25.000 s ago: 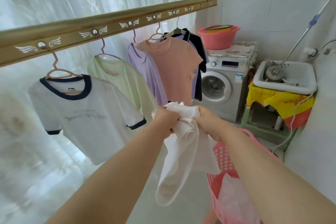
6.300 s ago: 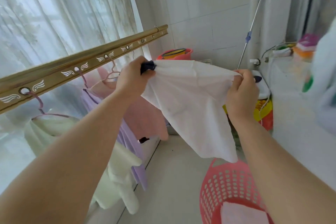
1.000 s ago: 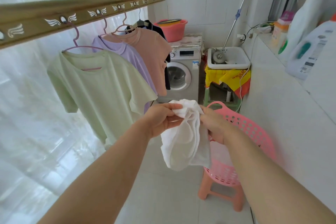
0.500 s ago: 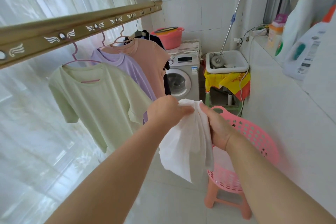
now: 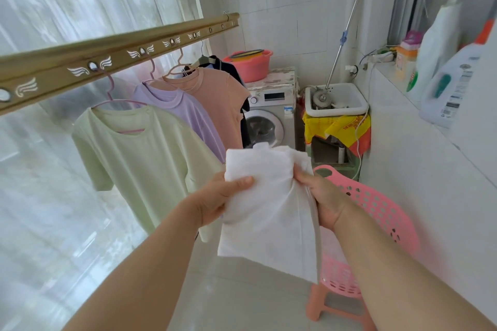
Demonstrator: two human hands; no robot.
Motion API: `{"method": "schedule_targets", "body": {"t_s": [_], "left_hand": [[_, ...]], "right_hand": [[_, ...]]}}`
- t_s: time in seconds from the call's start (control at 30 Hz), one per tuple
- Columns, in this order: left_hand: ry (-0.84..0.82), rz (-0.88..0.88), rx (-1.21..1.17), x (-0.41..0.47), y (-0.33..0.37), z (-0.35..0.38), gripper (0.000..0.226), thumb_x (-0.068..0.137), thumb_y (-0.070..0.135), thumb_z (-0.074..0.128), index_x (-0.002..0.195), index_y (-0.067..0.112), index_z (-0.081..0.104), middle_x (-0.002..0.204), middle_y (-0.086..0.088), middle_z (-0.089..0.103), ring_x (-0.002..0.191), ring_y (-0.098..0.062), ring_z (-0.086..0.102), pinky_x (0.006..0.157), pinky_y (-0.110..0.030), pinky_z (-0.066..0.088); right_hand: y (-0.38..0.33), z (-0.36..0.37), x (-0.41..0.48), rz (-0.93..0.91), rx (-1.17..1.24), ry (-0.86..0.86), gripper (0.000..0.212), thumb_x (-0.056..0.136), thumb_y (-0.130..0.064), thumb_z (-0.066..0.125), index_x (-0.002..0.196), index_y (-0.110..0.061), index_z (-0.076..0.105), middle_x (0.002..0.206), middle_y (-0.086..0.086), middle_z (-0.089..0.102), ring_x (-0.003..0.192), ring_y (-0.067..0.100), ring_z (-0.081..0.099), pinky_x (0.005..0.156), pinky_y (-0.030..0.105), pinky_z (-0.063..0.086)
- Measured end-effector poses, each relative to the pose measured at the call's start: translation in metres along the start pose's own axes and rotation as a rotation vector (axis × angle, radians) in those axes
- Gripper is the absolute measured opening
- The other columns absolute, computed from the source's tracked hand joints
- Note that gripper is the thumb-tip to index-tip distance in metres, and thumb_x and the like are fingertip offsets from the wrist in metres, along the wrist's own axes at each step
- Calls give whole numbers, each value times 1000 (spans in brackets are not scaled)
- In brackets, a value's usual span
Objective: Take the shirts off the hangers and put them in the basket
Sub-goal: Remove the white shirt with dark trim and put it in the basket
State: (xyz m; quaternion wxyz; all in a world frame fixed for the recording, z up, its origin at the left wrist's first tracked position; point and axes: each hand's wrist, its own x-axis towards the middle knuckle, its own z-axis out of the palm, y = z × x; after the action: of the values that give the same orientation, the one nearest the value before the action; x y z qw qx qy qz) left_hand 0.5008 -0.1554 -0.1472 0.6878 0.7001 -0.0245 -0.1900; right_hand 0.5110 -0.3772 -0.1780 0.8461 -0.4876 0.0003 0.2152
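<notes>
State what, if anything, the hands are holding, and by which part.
Both hold the folded white shirt: the left hand grips its left edge, the right hand grips its right edge.

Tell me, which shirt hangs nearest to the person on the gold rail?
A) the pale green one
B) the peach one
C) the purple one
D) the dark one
A: the pale green shirt hangs first on the gold rail, in front of the purple shirt, the peach shirt and the dark shirt farther back.
</notes>
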Motion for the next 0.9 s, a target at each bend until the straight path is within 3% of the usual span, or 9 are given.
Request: {"method": "schedule_targets", "body": {"t_s": [0.07,0.17,0.3,0.4,0.47,0.53,0.63,0.73,0.9], "left_hand": [[45,66,84,-3,4,4,55,70,20,80,122,20,62,113,-11,70,104,-28,68,90,-43,55],[117,99,363,-1,14,0,49,69,16,82,114,25,66,106,-5,73,99,-22,70,91,-42,55],[-16,156,854,7,22,9,49,59,23,86,101,37,65,96,7,69,95,-14,66,89,-38,54],[-55,159,1176,16,26,24,66,53,33,89,111,30,56,99,11,60,93,-15,61,84,-35,53],[42,163,1241,18,28,24,70,54,30,90,111,21,50,103,5,61,93,-19,59,82,-34,51],[150,168,915,11,31,14,70,59,15,90,114,18,47,103,2,63,94,-17,58,78,-24,50],[495,206,493,-2,33,-17,51,71,20,84,111,21,51,102,2,59,94,-15,57,82,-24,45],[690,-50,519,-9,21,-43,29,87,47,62,77,23,50,95,-6,54,84,-21,51,75,-32,39],[583,-341,388,-13,-7,-43,63,92,62,42,130,12,51,128,-1,53,116,-25,50,86,-41,38]], "right_hand": [[2,-1,2,-8,-143,9,46,76,-26,72,120,-16,64,116,11,69,104,28,65,87,42,53],[-1,-1,3,-66,-447,130,88,69,-28,82,144,-23,36,139,4,50,122,24,52,94,39,44],[-9,28,-3,-199,-822,-75,128,51,-38,90,151,-36,10,151,-7,30,140,12,27,106,30,29],[-8,43,-1,-178,-981,-138,84,57,-17,90,128,-35,49,110,-23,58,102,-2,56,76,4,41],[-3,39,5,-240,-936,-46,39,66,-17,85,97,-30,66,86,-15,68,75,0,65,56,8,45],[3,29,6,-264,-766,82,11,82,-27,73,92,-23,68,90,-1,73,74,7,69,66,20,55],[10,15,7,-211,-562,161,25,90,-34,62,108,-18,66,105,4,72,95,23,69,93,46,52],[18,13,6,-194,-531,129,20,93,-29,59,110,-22,64,111,2,70,102,23,67,97,48,49],[24,23,-2,-175,-473,48,14,95,-24,55,107,-26,63,113,0,69,103,18,66,94,37,51]]}}
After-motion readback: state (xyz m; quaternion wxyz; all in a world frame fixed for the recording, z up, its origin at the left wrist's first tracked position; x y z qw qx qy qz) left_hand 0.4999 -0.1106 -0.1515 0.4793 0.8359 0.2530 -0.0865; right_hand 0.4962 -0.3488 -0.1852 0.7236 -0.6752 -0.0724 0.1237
